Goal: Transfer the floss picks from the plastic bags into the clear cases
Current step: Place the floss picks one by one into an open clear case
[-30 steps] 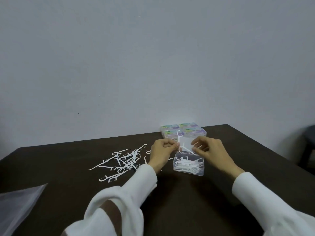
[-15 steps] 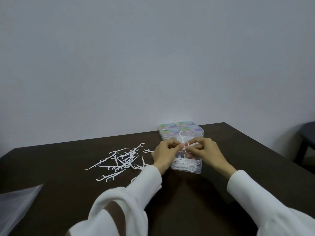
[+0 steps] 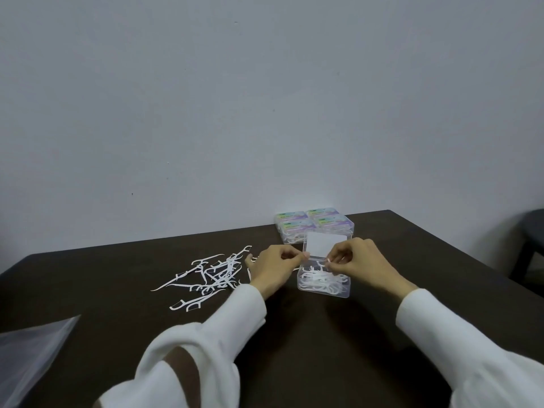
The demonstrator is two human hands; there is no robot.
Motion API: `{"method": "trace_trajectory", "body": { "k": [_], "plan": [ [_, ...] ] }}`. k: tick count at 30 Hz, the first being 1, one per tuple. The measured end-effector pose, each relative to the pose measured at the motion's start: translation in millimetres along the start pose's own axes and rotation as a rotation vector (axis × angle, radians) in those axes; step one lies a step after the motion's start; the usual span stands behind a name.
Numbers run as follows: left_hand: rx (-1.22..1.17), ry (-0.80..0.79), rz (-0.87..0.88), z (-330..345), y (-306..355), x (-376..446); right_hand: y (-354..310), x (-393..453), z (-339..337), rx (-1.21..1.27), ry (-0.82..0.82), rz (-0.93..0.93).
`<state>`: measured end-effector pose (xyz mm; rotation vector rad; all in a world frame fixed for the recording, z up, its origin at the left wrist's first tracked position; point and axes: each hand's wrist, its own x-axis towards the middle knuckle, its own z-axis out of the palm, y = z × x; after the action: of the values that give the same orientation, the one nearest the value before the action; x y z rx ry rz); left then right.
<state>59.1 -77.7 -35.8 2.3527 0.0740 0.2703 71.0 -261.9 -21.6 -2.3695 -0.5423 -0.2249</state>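
An open clear case [image 3: 323, 287] with several white floss picks inside stands on the dark table [image 3: 309, 348]. Its lid [image 3: 326, 244] stands raised behind it. My left hand [image 3: 273, 267] is at the case's left, fingers curled, with fingertips pinching the lid's lower left corner. My right hand [image 3: 360, 260] is at the right, pinching the tip of a white floss pick [image 3: 328, 262] just above the case. A loose pile of floss picks [image 3: 212, 275] lies left of my left hand.
Closed cases with coloured labels [image 3: 315, 225] sit in a block behind the open one, near the wall. A clear plastic bag [image 3: 29, 357] lies flat at the table's near left corner. A dark stool [image 3: 530, 240] stands off the table's right side.
The picks that both hands held above the case have come down into it. My hands have drawn closer to the case and its raised lid shows between them.
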Motion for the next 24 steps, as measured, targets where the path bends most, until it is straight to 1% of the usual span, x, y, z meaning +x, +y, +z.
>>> {"method": "trace_trajectory", "body": {
  "k": [4,8,12,16,18,22,24],
  "plan": [
    [-0.035,0.011,-0.061,-12.4,-9.0,1.9,2.9,2.7,-0.8,-0.102,-0.069,-0.05],
    [-0.005,0.046,-0.098,-27.0,-16.9,0.6,-1.0,5.3,-0.6,-0.218,-0.104,-0.09],
    [-0.023,0.047,-0.129,-37.6,-31.5,-0.4,-5.9,5.3,0.3,-0.213,-0.156,-0.136],
    [-0.041,0.067,-0.148,-44.3,-38.7,-1.9,-6.5,8.5,0.6,-0.207,-0.181,-0.131],
    [-0.05,0.078,-0.151,-46.7,-41.6,-1.8,-7.5,10.6,1.0,-0.188,-0.176,-0.139],
    [-0.011,0.091,-0.152,-51.9,-43.8,-1.9,-10.0,14.7,-1.1,-0.15,-0.075,-0.14],
    [0.036,0.092,-0.147,-55.6,-44.6,-2.8,-12.0,16.6,-0.4,-0.181,-0.1,-0.145]
  ]
}}
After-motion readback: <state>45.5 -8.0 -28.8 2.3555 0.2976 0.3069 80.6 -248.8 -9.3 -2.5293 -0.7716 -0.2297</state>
